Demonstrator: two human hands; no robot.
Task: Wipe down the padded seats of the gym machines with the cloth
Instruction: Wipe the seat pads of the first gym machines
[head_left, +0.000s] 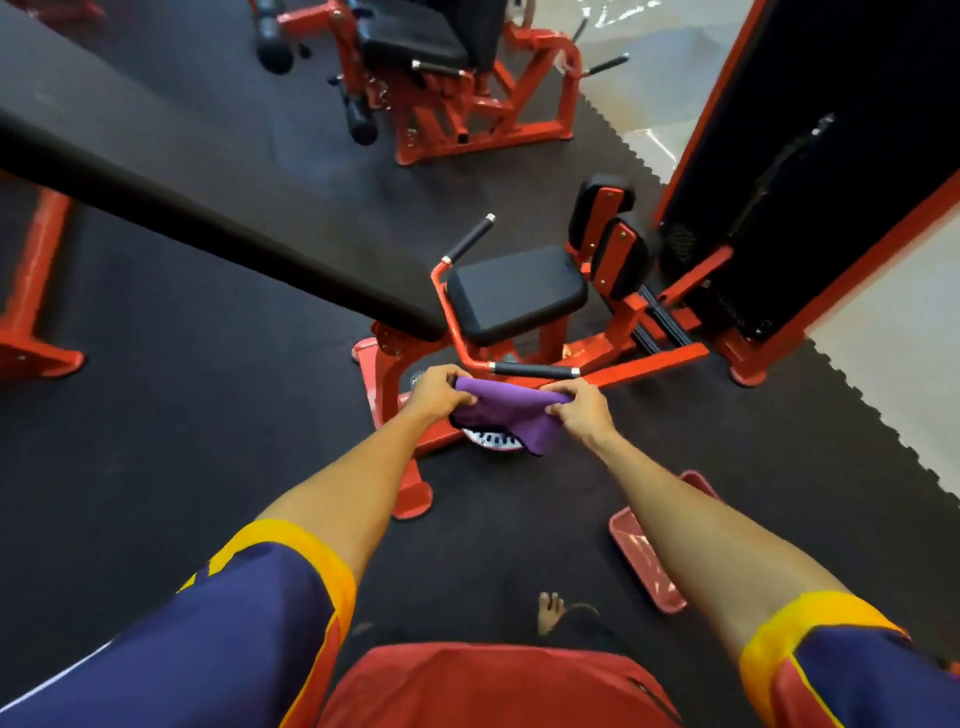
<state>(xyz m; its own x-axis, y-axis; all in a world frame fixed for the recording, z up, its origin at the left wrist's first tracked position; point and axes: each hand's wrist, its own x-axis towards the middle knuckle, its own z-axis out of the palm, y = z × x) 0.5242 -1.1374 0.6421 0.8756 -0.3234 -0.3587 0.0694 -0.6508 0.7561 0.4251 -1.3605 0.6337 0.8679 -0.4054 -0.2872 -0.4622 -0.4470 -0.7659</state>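
Now | left hand (439, 396), right hand (579, 410): fingers grip cloth (511, 414) | fingertips partly hidden in folds

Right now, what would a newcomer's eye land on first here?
A purple cloth is gripped between the left hand and right hand at centre. Just beyond it sits a black seat on a red frame. A long black pad slants in from the upper left.

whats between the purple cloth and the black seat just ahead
Head view: a black-gripped handle runs across between the purple cloth and the seat.
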